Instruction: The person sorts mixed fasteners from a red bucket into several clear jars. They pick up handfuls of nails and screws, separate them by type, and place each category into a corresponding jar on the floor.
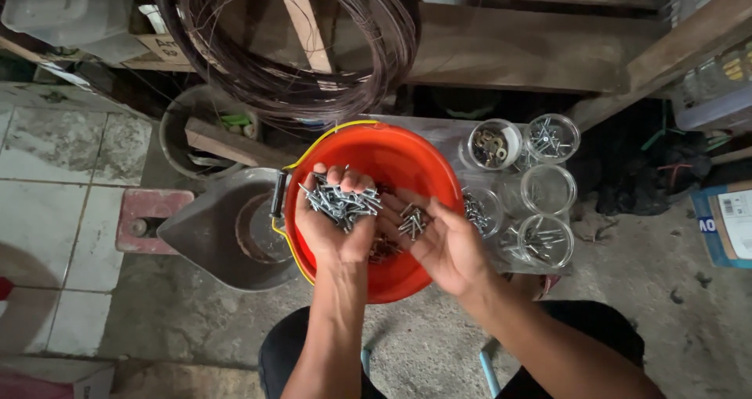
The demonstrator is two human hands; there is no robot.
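My left hand (333, 227) is cupped palm up over an orange bucket (407, 160), holding a heap of silver screws (341, 203). My right hand (442, 238) lies palm up beside it, also over the bucket, with a smaller bunch of screws (411, 223) on its fingers. More screws lie in the bucket's bottom, partly hidden by my hands. To the right of the bucket stand several clear round containers: one with brown washers (492, 143), one with screws (551, 137), one that looks empty (548, 187), and another with screws (544, 241).
A large coil of dark wire (313, 78) hangs above the bucket. A grey metal dustpan-like scoop (227, 234) lies left of the bucket on the concrete floor. A dark pail (200, 133) with scraps stands behind it. Wooden shelving runs along the back.
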